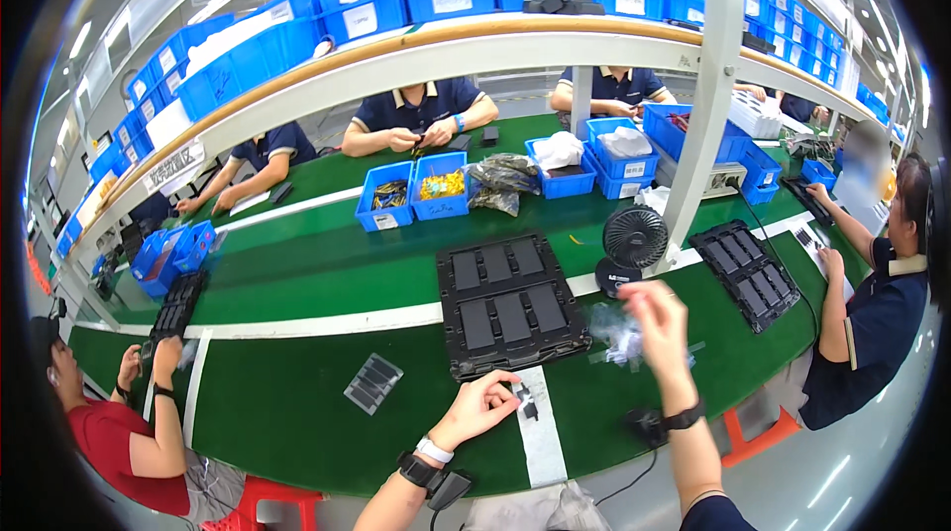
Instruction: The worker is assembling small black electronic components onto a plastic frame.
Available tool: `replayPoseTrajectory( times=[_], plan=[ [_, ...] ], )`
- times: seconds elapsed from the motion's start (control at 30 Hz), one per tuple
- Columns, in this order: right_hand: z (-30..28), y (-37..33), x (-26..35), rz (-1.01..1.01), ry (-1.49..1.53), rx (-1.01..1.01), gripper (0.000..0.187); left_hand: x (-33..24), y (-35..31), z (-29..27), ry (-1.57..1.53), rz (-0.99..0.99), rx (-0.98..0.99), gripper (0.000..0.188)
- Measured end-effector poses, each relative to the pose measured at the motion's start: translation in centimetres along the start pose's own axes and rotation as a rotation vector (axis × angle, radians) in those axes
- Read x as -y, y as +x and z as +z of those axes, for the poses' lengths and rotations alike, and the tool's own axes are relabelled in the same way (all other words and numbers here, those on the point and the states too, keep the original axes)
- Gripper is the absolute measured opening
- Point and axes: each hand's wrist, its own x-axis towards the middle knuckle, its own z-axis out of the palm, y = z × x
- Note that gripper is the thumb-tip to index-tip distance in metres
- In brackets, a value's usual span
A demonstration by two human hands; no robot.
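Note:
My left hand (480, 406) is low over the bench, thumb and fingers pinched at the edge of a small black part (531, 405) with a whitish patch. That part is over a white strip (541, 447) running toward me. My right hand (659, 325) is raised to the right, fingertips drawn together; whatever they hold, if anything, is too small to make out. Beneath and left of it lies crumpled clear film (618, 337). Beyond my hands a black tray (458, 318) holds several flat dark rectangular pieces. Left of my left hand is a clear sheet with dark strips (373, 382).
A black desk fan (635, 239) stands beside a white post (705, 115). Another black tray (745, 273) lies to the right. Blue bins (441, 196) line the bench's middle. Co-workers sit at left (124, 442), right (872, 333) and across (421, 115). A cable hangs near my right forearm.

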Motion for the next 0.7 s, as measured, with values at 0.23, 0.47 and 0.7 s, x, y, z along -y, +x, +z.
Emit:
replayPoseTrajectory(
  times=[0.23,0.47,0.7],
  plan=[
    [-6.9,-0.3,0.4,-0.357,-0.580,-0.423,0.016,-1.2,0.1,0.9,0.265,0.129,-0.048,0.037],
    [-3.2,-3.1,-4.9,-0.037,-0.959,0.539,0.056,-1.7,-0.1,1.1,0.313,0.105,-0.061,0.049],
    [9.6,4.7,0.5,-0.383,-0.508,0.682,0.029,-1.1,-0.7,0.6,0.529,0.141,-0.181,0.024]
  ],
)
